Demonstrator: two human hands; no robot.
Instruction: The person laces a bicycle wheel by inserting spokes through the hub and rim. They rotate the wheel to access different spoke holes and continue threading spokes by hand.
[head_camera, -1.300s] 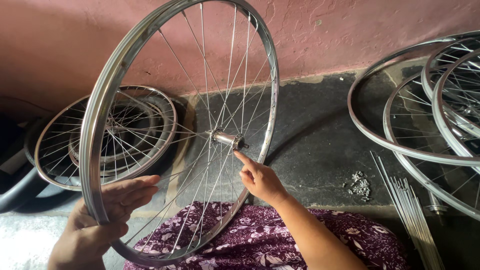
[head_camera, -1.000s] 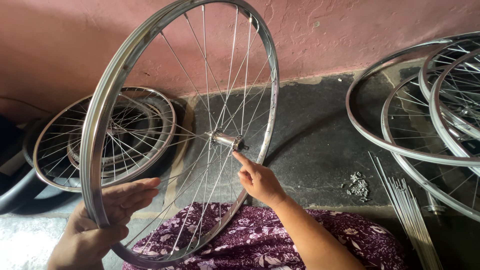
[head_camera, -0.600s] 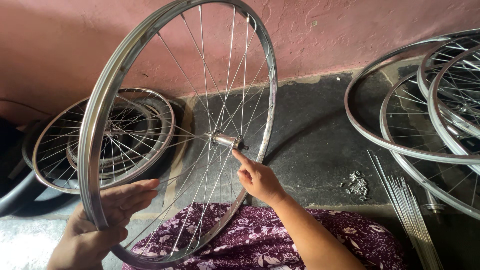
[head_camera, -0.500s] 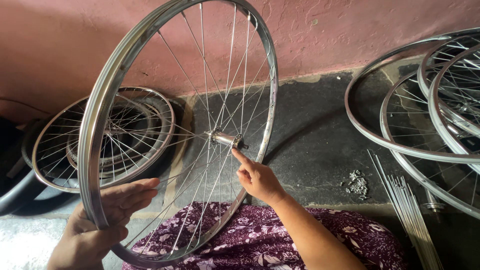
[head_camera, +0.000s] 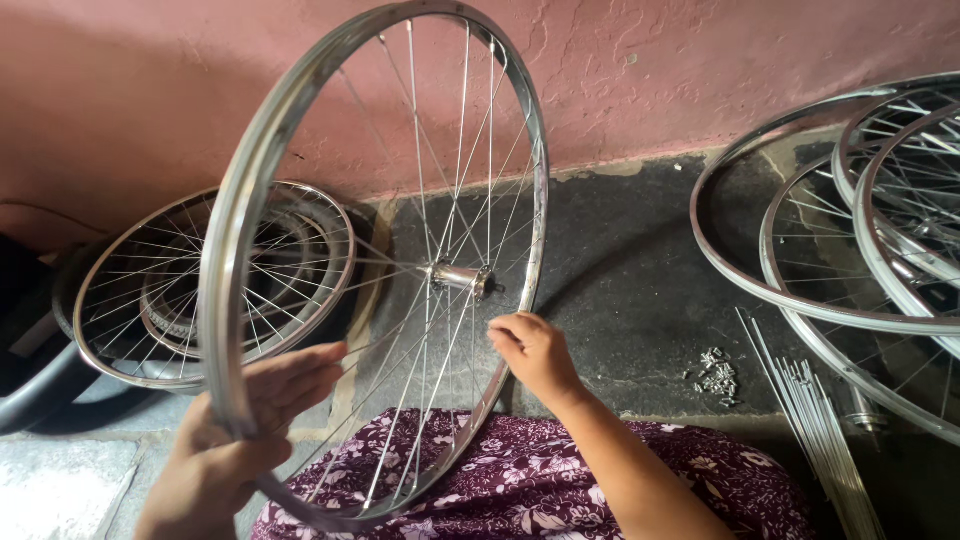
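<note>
A silver spoked bicycle wheel (head_camera: 262, 190) stands upright in front of me, its lower edge resting on my lap, which is covered in purple flowered cloth (head_camera: 560, 490). My left hand (head_camera: 235, 440) steadies the rim at the lower left, palm flat against it, fingers stretched out. My right hand (head_camera: 535, 352) reaches in from the right and pinches the spokes just below the metal hub (head_camera: 458, 276).
A stack of spoked wheels (head_camera: 180, 290) lies on the floor at the left by a black tyre (head_camera: 40, 390). More wheels (head_camera: 860, 270) lie at the right. A bundle of loose spokes (head_camera: 820, 430) and a small heap of nipples (head_camera: 716, 376) lie beside them. A pink wall runs behind.
The wheel has stayed nearly in place, tipping slightly. My right hand's fingers have shifted a little along the spokes under the hub. My left hand has not moved.
</note>
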